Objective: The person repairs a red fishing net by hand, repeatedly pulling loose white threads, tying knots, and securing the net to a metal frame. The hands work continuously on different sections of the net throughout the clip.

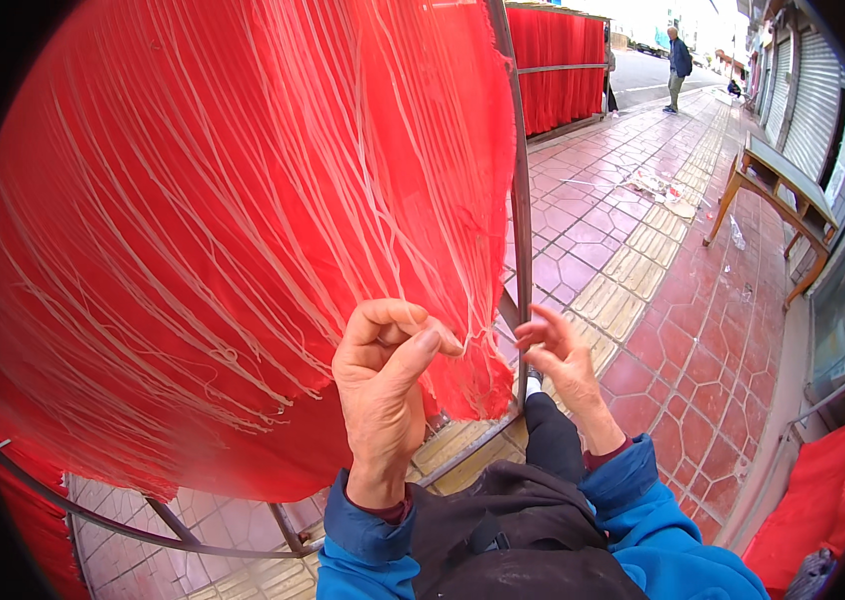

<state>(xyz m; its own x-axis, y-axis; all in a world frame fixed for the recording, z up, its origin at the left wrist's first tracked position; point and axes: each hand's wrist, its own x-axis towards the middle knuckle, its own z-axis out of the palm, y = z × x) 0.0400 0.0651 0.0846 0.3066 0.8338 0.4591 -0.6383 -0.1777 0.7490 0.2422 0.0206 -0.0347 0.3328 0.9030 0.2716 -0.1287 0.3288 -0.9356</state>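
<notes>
Two bare hands meet at the lower right edge of a broad sheet of bright red cloth [193,220] hung outdoors, its face crossed by long, thin, pale threads [368,180]. The threads' long axis runs from the upper left down toward the lower right, where many draw together in a narrow bunch between the hands; others end loose along the bottom edge. At the left hand [380,375], thumb and forefinger are brought close together beside the bunch, though whether a thread is caught between them cannot be told. The right hand [568,372] has its fingers loosely curled and parted, close to an upright brown metal post [521,200] at the cloth's right border. A curved dark metal rail [203,548] passes below the sheet. Along the red-and-yellow tiled pavement [663,370], a brown wooden table [778,180] has an open compartment under its top, the inside too small to make out. Farther off, a metal rack holds more red cloth [558,70] near a standing person in a dark jacket [680,62].
</notes>
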